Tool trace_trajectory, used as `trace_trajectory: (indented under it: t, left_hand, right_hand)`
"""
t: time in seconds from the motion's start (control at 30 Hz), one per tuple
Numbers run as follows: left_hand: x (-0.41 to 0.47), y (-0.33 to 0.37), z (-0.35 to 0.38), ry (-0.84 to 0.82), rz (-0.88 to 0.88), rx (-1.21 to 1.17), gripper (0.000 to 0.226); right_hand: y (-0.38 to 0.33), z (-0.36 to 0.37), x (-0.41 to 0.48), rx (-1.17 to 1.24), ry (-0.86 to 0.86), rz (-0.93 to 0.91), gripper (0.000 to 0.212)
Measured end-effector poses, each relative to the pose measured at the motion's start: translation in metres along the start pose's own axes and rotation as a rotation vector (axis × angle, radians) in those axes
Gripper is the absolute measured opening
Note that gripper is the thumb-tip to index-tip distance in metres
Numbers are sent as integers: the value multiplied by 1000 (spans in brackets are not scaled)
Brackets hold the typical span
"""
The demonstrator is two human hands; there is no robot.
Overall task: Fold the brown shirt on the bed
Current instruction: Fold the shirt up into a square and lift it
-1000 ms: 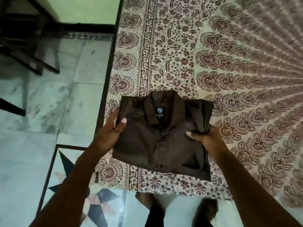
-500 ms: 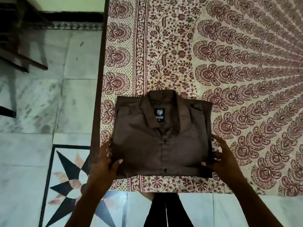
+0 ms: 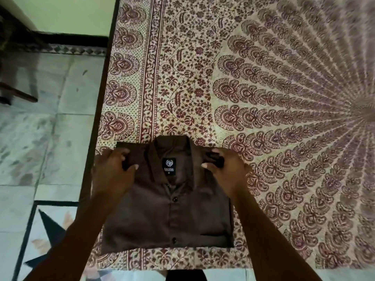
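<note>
Both hands have come up from the lower corners to the shoulders of the brown shirt (image 3: 166,218), which lies folded at the lower centre of the frame, on the bed (image 3: 263,98) near its left edge. Left hand (image 3: 113,175) and right hand (image 3: 225,173) each pinch shoulder cloth, one on either side of the collar (image 3: 172,148). One shirt, two hands, two buttons (image 3: 175,199) showing.

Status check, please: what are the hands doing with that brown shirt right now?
Left hand and right hand each grip a shoulder. Brown shirt lies folded, collar up. Nothing blocks it.
</note>
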State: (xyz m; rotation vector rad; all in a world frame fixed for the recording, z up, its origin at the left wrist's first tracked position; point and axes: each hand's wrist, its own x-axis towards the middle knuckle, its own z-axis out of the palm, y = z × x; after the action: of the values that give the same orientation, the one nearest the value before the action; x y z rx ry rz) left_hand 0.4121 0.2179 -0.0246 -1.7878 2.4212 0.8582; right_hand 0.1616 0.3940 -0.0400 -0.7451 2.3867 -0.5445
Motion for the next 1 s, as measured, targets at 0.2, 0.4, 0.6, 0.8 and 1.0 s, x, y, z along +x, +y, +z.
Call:
trace_trajectory:
  t: [0.2,0.4,0.6,0.8,1.0]
  left_hand:
    - [0,6,5,69,138,183,23]
    - [-27,17,25,278,225,243,34]
    - [-109,-9,55,120,249,241,65]
    - [-98,-46,74,-10,246,378,85]
    - [-90,-30,60,124,262,299,87]
  right_hand:
    - [5,-1,-6,208,224,-13,18]
    - [10,10,-23,-19,400,-120,40]
    - [10,55,-142,-283,155,-517,76]
    - [82,66,-131,-541,9,-374,88]
    - [63,34,-103,-432,156,-231,93]
